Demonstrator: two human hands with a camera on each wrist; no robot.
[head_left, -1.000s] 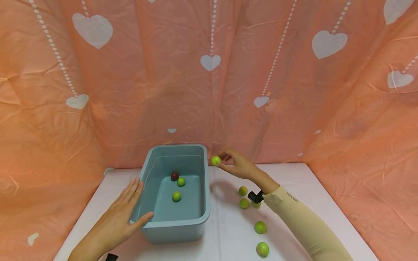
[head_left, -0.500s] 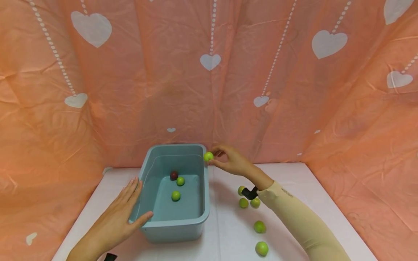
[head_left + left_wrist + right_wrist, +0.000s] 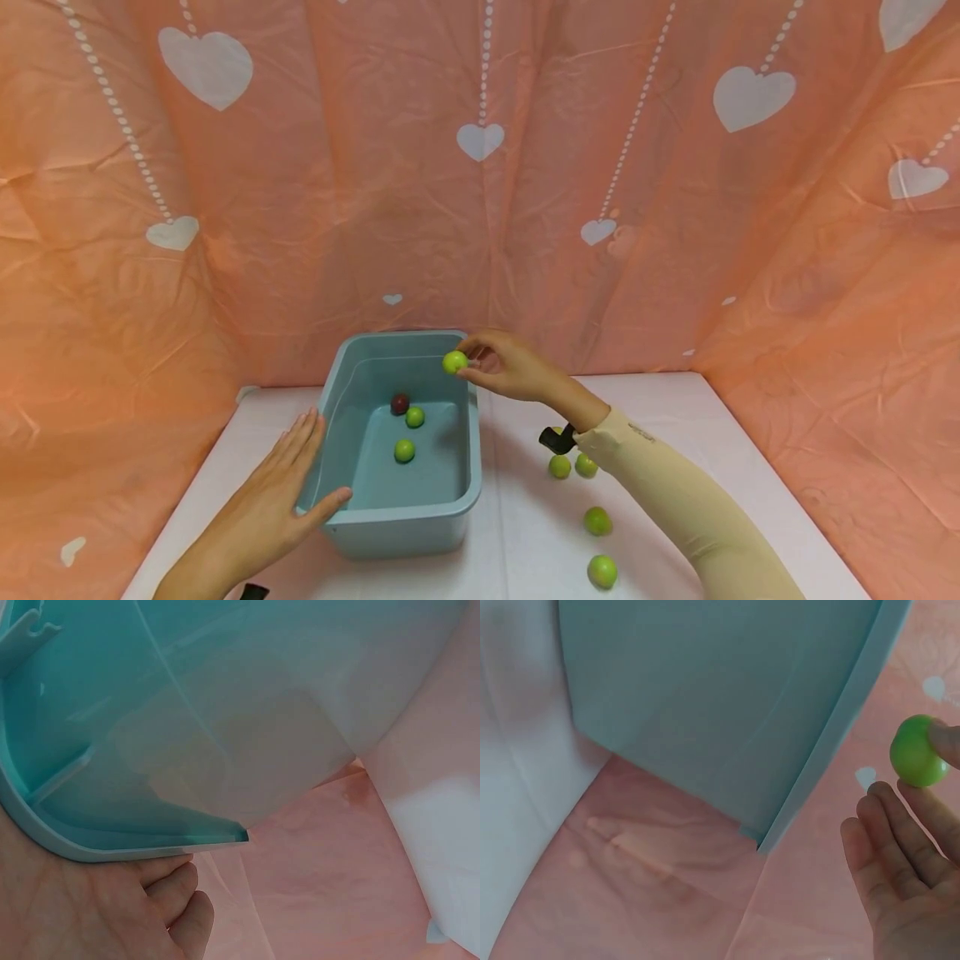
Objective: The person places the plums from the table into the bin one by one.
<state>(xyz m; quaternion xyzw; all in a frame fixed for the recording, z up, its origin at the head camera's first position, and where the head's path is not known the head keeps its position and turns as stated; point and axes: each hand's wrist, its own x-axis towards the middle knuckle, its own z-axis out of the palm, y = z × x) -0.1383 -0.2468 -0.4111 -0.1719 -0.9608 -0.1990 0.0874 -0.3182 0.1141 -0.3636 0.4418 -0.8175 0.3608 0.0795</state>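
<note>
I see right hand (image 3: 517, 367) pinching green fruit (image 3: 454, 362) at one o'clock of bin (image 3: 397, 540); slipping, it may hit the rim (image 3: 475, 433); left hand (image 3: 270, 492) lies straight-fingered at eight.

Left grip (image 3: 273, 492) straight-fingered; right grip (image 3: 516, 369) pinching

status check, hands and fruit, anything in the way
Right hand pinches green fruit over tub. Left hand against tub's left side. No obstruction visible below the green fruit.
</note>
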